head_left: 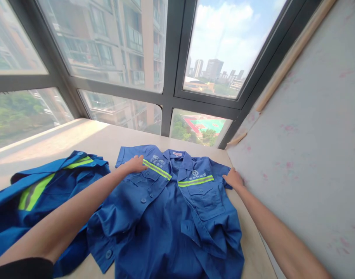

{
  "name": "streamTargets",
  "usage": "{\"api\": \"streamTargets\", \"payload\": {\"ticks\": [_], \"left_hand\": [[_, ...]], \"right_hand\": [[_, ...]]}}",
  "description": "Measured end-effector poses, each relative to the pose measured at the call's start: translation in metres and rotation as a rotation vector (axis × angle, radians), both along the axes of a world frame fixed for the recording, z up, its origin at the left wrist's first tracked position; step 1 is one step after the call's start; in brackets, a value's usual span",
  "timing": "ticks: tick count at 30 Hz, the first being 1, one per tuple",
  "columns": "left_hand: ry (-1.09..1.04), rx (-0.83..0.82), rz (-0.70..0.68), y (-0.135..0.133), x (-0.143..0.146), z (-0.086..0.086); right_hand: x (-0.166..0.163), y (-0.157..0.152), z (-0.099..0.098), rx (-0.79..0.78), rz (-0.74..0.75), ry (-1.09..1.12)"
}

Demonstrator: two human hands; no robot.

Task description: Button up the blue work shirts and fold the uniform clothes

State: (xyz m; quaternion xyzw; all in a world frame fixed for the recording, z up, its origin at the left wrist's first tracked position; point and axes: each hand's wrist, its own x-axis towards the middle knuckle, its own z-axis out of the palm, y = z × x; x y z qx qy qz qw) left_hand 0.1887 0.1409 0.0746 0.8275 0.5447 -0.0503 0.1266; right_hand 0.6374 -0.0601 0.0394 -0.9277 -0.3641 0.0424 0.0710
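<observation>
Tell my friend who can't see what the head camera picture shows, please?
Two bare hands press on a blue work shirt spread on a pale table: the left hand on one shoulder, the right hand on the other. More blue clothes lie to the left, below big windows.

This looks like a room in a high apartment building. Just beyond the hands on the blue work shirt (171, 201), a wide window sill (87, 135) meets big dark-framed windows (168, 77) with towers outside, and a flowered wallpaper wall (311, 135) stands beside them.
</observation>
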Motion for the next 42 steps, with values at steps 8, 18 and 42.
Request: {"api": "streamTargets", "payload": {"ticks": [8, 18, 42], "left_hand": [[-0.080, -0.018, -0.249, -0.013, 0.002, -0.026], [0.086, -0.002, 0.011, -0.013, 0.011, -0.038], [-0.064, 0.108, -0.322, -0.004, 0.079, -0.065]], "right_hand": [[0.022, 0.006, 0.048, 0.098, -0.009, -0.009], [-0.005, -0.002, 0.072, -0.089, 0.137, -0.524], [-0.067, 0.065, -0.056, 0.037, 0.588, -0.203]]}}
